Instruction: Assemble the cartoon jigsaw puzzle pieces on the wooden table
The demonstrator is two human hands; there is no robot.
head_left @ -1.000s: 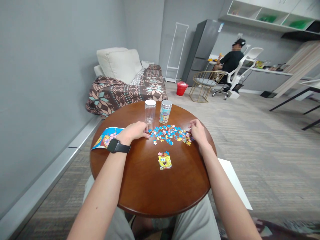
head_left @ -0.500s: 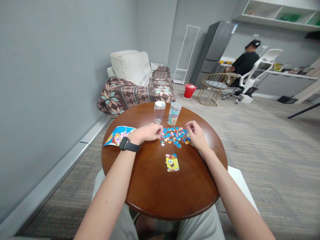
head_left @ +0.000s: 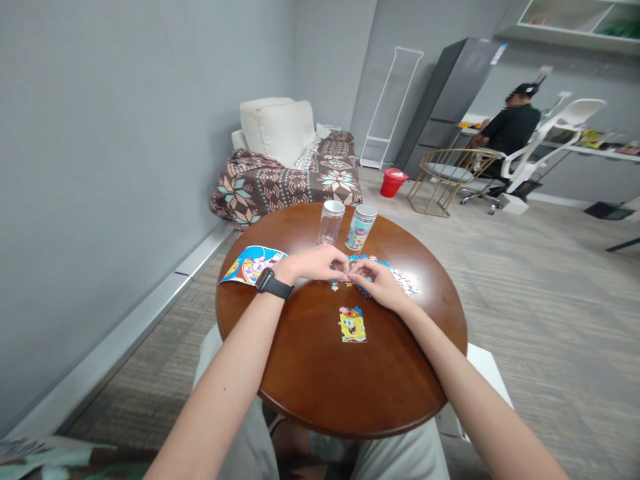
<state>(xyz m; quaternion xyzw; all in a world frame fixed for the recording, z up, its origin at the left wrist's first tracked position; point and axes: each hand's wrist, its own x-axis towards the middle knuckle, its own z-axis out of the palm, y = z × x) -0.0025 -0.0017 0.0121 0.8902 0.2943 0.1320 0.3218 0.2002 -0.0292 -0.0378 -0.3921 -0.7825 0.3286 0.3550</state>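
Observation:
Over the heap of loose jigsaw pieces [head_left: 367, 259], my left hand [head_left: 324, 263] and my right hand [head_left: 379, 283] meet at the fingertips. Both are closed in a pinch around what appears to be a small puzzle piece, mostly covered by the fingers. Nearer to me lies a partly joined puzzle section [head_left: 353, 325] with a yellow cartoon face, flat on the round brown table [head_left: 350, 387] and touched by neither hand. Left of my left wrist, a colourful picture sheet [head_left: 253, 264] curls up at its edges.
Behind the pieces stand a clear jar [head_left: 331, 223] with a silvery lid and a printed can [head_left: 361, 228]. Farther off are a draped sofa [head_left: 290, 183], a red bin [head_left: 393, 182], a gold-framed chair [head_left: 447, 173] and a person [head_left: 515, 127] seated at a counter.
My right hand has moved left across the pieces to meet my left hand. White-backed pieces on the right now show. The whole view has shifted slightly.

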